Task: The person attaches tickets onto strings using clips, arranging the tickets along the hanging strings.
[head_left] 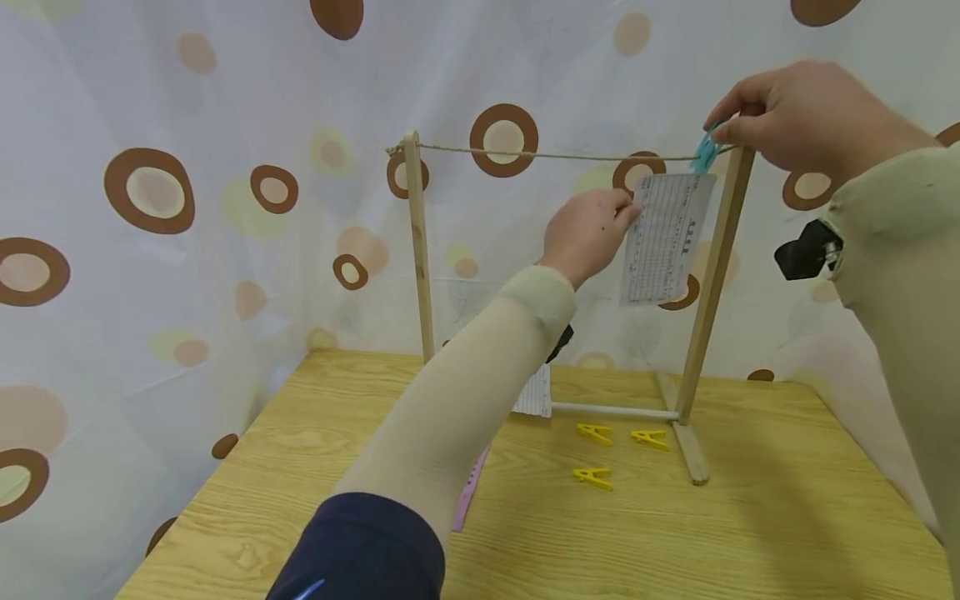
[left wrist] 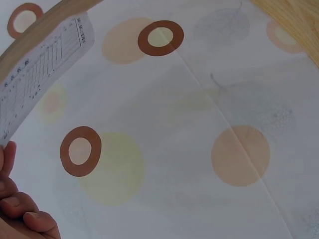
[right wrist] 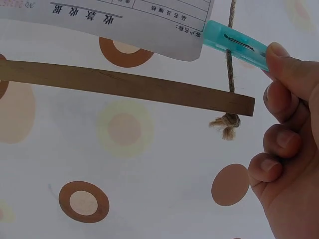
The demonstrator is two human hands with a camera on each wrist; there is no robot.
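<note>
Pinching the near-upright paper [head_left: 667,242] by its left edge with left hand [head_left: 588,232], blue clip [head_left: 706,153] at top-right corner with right hand [head_left: 813,117].

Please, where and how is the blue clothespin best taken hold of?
Probably pinch the upper ends of the blue clothespin, coming from the upper right in the head view: it tilts that way, and its lower end reaches past the rope to the paper.

Circle-patterned backdrop [head_left: 225,100] — wood-grained table [head_left: 765,525]
</note>
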